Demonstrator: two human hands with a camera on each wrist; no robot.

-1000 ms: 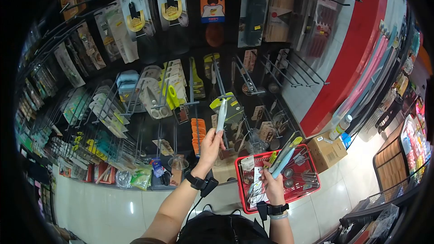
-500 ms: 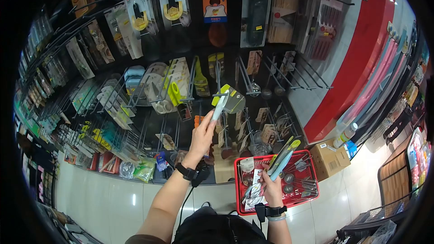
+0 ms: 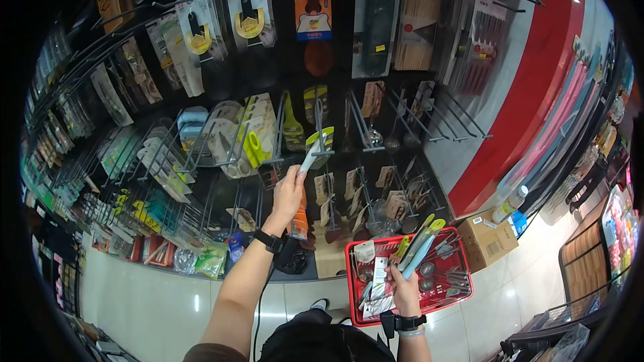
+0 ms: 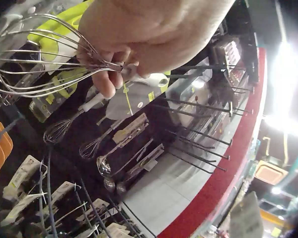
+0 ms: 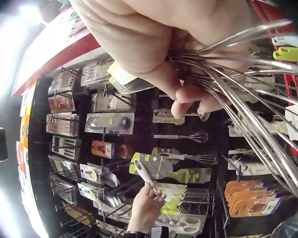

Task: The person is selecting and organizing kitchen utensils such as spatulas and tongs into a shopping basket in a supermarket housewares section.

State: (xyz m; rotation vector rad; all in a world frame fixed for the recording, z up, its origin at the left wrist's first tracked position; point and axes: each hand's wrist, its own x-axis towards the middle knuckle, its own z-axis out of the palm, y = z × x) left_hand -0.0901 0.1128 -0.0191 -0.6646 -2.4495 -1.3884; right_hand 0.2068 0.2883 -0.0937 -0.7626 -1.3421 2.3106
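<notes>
The left hand (image 3: 287,194) has shifted a little left, and there's the green-edged card (image 3: 320,137), turned nearly edge-on! Fingers curl round one whisk (image 4: 37,64), its handle end up by the peg (image 3: 324,153); can't tell if they're hooked together. Others hang on the rack, and the right hand (image 3: 406,288) grips a bunch (image 5: 253,114) over the basket's (image 3: 351,275) near edge, so several look unhung. Pegs crowd the left; open room lies between the hands.

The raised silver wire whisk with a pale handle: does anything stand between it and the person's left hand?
Nothing visible does: the left hand grips the whisk directly, its fingers curled round where the wires meet the handle.
</notes>
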